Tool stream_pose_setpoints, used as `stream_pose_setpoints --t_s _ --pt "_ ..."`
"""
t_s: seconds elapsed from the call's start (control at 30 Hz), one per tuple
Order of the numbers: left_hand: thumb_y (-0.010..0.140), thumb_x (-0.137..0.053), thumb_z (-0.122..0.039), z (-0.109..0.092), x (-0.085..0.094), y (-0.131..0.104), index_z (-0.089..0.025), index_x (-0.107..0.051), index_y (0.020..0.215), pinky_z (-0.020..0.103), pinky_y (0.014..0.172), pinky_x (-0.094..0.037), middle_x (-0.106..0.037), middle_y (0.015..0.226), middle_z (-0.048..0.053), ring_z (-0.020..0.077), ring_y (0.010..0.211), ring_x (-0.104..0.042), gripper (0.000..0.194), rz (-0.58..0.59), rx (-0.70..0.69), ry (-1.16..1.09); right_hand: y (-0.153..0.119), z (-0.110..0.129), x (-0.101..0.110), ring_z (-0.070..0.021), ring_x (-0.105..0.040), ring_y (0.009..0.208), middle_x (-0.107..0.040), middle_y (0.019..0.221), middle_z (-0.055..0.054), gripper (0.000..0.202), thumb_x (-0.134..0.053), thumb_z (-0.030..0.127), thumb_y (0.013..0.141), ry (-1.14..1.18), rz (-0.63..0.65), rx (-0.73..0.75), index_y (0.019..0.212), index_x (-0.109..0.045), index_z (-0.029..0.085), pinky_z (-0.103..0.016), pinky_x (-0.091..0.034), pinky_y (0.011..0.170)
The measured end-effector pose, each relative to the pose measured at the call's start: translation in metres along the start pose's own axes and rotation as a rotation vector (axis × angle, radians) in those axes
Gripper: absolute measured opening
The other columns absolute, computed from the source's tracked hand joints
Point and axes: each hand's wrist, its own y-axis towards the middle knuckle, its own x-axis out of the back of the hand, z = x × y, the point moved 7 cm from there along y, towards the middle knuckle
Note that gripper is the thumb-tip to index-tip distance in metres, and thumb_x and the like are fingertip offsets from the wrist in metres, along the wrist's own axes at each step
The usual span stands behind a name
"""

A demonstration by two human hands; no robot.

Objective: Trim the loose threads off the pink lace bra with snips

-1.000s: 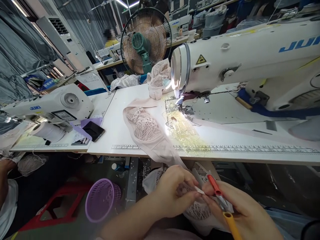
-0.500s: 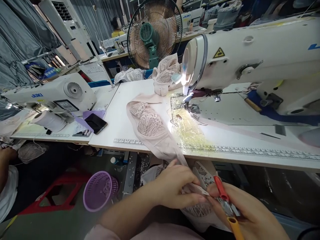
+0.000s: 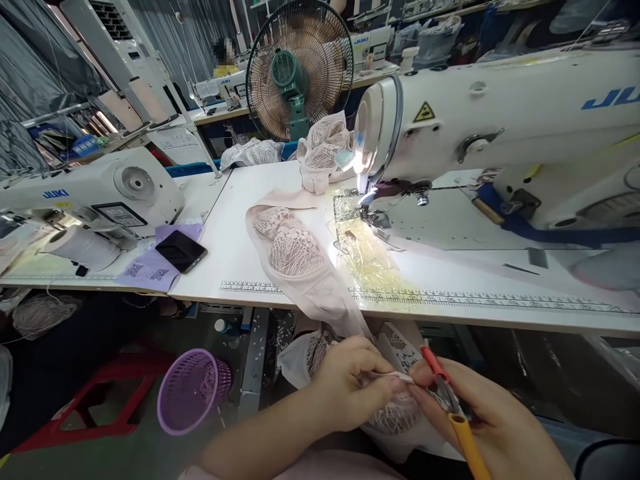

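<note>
While your left hand (image 3: 350, 387) pinches a narrow white strip (image 3: 395, 378) of the lace garment (image 3: 395, 417) below the surface (image 3: 240, 267) edge, your right hand (image 3: 480, 420) grips the thread snips (image 3: 443, 387), red and yellow handled, with the tips touching that strip. The pale fabric runs up from your hands onto the surface, where a lace cup (image 3: 290, 243) lies just left of the white sewing machine (image 3: 500, 127). A purple basket (image 3: 193, 390) stands on the floor.

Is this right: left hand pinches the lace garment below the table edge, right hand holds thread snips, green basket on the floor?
Not quite. Head view: the basket is purple. The rest holds: left hand pinches the lace garment, right hand holds thread snips.
</note>
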Motion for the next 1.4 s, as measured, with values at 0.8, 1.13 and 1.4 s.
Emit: stream_pose_setpoints --t_s 0.8,1.13,1.4 --pt "0.086 -0.059 -0.026 -0.012 0.004 -0.004 -0.021 -0.065 0.078 0.042 0.095 -0.046 -0.062 0.072 0.003 0.0161 0.068 -0.061 0.011 -0.064 -0.263 0.091 0.006 0.011 0.005 -0.0190 -0.060 0.064 -0.060 0.075 -0.002 0.013 -0.052 0.025 0.091 0.008 -0.009 0.035 0.079 -0.056 0.022 -0.025 -0.051 0.054" --pt "0.081 -0.065 -0.029 0.009 0.025 -0.002 -0.016 -0.067 0.068 0.030 0.067 -0.052 -0.059 0.068 0.004 0.0161 0.065 -0.058 0.018 -0.158 -0.023 0.033 -0.037 -0.045 -0.005 -0.0288 -0.066 0.095 -0.068 0.101 -0.010 0.035 -0.050 0.010 0.077 -0.265 0.110 0.134 0.106 -0.064 0.022 -0.035 -0.058 0.079" --pt "0.080 -0.068 -0.038 0.020 0.041 -0.010 -0.015 -0.068 0.070 0.027 0.066 -0.049 -0.060 0.074 0.006 0.0169 0.072 -0.059 0.025 -0.156 0.055 0.002 -0.023 -0.065 -0.031 -0.0305 -0.052 0.123 -0.058 0.129 -0.017 0.059 -0.042 0.010 0.077 -0.366 0.015 0.271 0.135 -0.045 0.018 -0.048 -0.049 0.099"
